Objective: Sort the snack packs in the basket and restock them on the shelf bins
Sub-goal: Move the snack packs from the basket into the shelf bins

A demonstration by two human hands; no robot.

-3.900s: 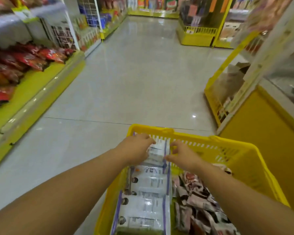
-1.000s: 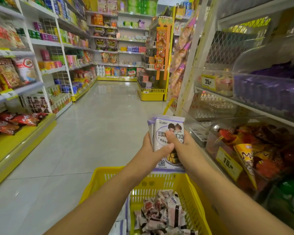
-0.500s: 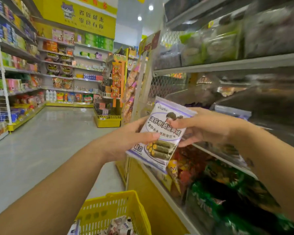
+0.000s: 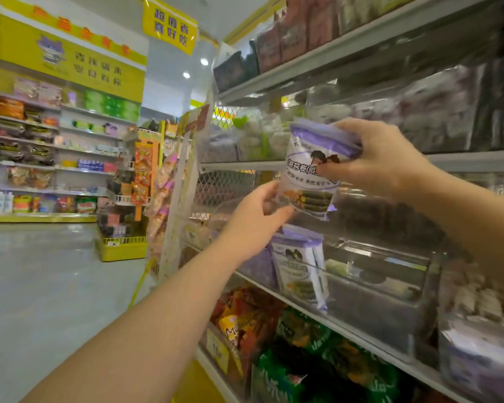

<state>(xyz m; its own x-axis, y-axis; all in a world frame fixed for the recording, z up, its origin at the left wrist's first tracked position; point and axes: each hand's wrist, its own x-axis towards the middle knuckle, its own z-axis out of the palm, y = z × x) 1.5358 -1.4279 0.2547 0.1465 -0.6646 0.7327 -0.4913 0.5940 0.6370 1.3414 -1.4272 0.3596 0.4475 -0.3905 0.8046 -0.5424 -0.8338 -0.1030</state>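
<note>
**A:** Where is the snack pack (image 4: 306, 181)?

**B:** In the air, straight above the clear bin (image 4: 384, 289), upright, printed face towards the camera. It is one white pack with a purple top strip.

**A:** And the hands?

**B:** Both hold it. The right hand (image 4: 384, 161) pinches the top right part, thumb across the front and fingers behind. The left hand (image 4: 250, 225) grips the lower left corner, fingers curled under the bottom edge.

**A:** What is in the bin?

**B:** Matching packs (image 4: 296, 271) stand upright at its left end. I count two, though blur makes that unsure. The bin's right part shows only dim shapes through the plastic.

**A:** What does the bin stand on?

**B:** A grey shelf (image 4: 361, 341). Above the bin run two more shelf levels with hazy bags I cannot count. Below the bin are red and orange bags (image 4: 245, 324) and green bags (image 4: 317, 367). To the right of the bin sits another clear bin (image 4: 477, 344) holding pale packs.

**A:** And the room?

**B:** A shop aisle. Left of the bin lies a shiny grey floor (image 4: 47, 301). Beyond it stands a wall of stocked shelves (image 4: 41, 158), and one yellow sign (image 4: 169, 27) hangs overhead.
</note>
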